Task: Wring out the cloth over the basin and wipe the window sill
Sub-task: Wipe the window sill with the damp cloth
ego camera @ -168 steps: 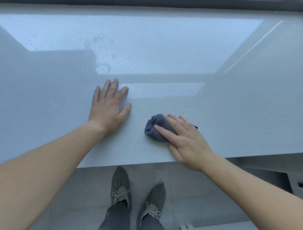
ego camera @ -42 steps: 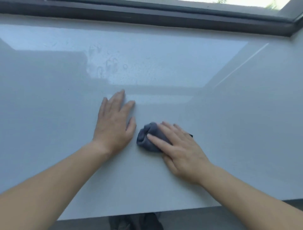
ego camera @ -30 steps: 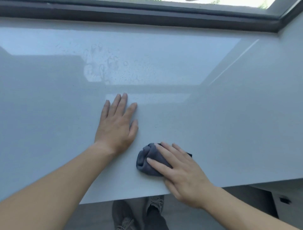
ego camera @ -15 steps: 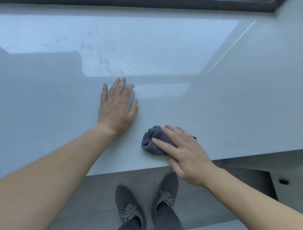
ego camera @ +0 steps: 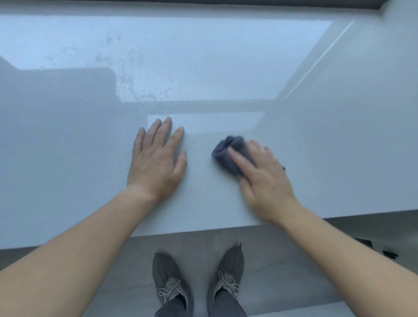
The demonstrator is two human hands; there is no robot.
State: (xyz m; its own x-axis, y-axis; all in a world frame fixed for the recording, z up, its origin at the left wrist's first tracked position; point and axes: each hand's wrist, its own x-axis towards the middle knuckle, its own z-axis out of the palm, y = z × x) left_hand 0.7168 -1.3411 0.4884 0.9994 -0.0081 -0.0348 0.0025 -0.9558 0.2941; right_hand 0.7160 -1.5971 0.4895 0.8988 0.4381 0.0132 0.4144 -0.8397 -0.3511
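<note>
Where the smooth, glossy, pale grey sill (ego camera: 67, 158) mirrors the window's light, 1 cloth (ego camera: 222, 153) lies on it: dark grey-blue, soft, bunched into a rounded wad, its outline blurred. It sits about midway between the sill's front edge and the reflected bright patch, right of the left hand (ego camera: 156, 165) and apart from it. Hands, 2. Left hand: flat, palm down on the sill, fingers (ego camera: 164, 129) straight and slightly spread, thumb angled out, holding nothing. Right hand (ego camera: 264, 181): laid over the cloth's near right part, fingers (ego camera: 237, 160) straight and close together, pressing it to the sill; a dark scrap of cloth shows at the hand's far side. Wet marks (ego camera: 144, 90), 1 patch: droplets and streaks, matte against the gloss, beyond the left hand. Frame (ego camera: 226, 1), 1 dark strip along the top. The sill's front edge is straight and square, passing under both forearms, the right wrist just inside it. Wide smooth sill stretches left, right and beyond the hands toward the frame. Below the edge, grey tiled floor (ego camera: 203, 255). Shoes (ego camera: 172, 285), 2: grey knit, laced, toes pointing at the sill.
</note>
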